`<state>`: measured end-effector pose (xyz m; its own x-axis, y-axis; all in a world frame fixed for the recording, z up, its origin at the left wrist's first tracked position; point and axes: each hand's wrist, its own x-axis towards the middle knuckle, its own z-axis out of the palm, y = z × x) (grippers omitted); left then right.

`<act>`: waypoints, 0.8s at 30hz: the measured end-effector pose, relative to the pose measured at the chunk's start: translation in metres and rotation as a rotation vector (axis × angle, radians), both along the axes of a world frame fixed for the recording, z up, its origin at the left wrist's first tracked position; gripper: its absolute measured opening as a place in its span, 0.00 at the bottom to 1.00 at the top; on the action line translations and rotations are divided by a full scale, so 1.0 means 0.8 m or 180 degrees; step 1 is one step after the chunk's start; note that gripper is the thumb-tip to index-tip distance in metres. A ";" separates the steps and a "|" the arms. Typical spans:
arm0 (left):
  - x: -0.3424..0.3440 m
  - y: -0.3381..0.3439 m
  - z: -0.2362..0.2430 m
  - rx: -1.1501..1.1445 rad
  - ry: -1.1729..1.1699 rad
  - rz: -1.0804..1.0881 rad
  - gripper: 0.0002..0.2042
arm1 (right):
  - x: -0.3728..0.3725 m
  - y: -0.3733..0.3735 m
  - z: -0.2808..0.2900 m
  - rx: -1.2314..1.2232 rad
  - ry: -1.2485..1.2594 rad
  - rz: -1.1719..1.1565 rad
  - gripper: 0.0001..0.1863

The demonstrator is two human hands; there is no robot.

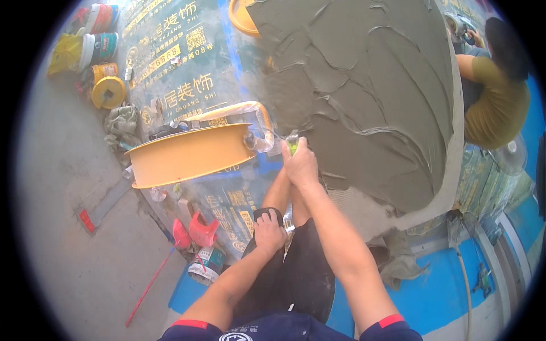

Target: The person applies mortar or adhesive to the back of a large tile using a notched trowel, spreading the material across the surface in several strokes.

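Observation:
My right hand [301, 163] is closed round a green-handled trowel [293, 146], at the left edge of a large slab coated with wet grey mortar [369, 102]. Only part of the trowel's metal shows beside my fingers. Ridges and swirls mark the mortar, and a bare strip [458, 113] runs along the slab's right edge. My left hand [269, 232] lies over my bent knee, fingers spread beside a black patch [267, 214] that I cannot make out. Just left of the trowel stands a wide yellow drum-shaped thing [190, 156] with a plastic-wrapped bent tube [263, 122].
Printed green floor covering [165, 62] lies at left. Several paint buckets [101, 50] line its far left edge; another bucket [207, 264] and red plastic pieces [202, 229] are near my left arm. A co-worker [497, 91] crouches at far right. A hose [463, 284] crosses blue sheeting [421, 273].

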<state>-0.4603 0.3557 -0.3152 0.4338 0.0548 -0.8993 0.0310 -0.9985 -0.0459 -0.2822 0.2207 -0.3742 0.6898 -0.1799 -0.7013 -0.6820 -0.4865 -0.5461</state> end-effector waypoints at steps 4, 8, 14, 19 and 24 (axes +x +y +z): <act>-0.003 0.008 -0.002 0.0009 -0.0091 -0.0002 0.37 | -0.027 0.008 0.013 0.0666 -0.0042 -0.0177 0.31; -0.005 0.008 -0.005 -0.0031 -0.0183 -0.0115 0.37 | -0.020 0.018 0.027 0.0908 -0.0635 -0.1040 0.30; 0.001 0.014 -0.010 -0.0045 -0.0059 -0.0134 0.36 | 0.035 0.006 0.034 0.0335 -0.0401 -0.1493 0.25; 0.016 0.025 -0.009 0.0000 -0.0099 -0.0591 0.37 | -0.075 -0.028 0.017 -0.0175 -0.0346 -0.2751 0.24; 0.031 0.026 -0.006 0.0008 -0.0225 -0.1158 0.36 | -0.219 -0.121 0.007 -0.0691 -0.0033 -0.3393 0.33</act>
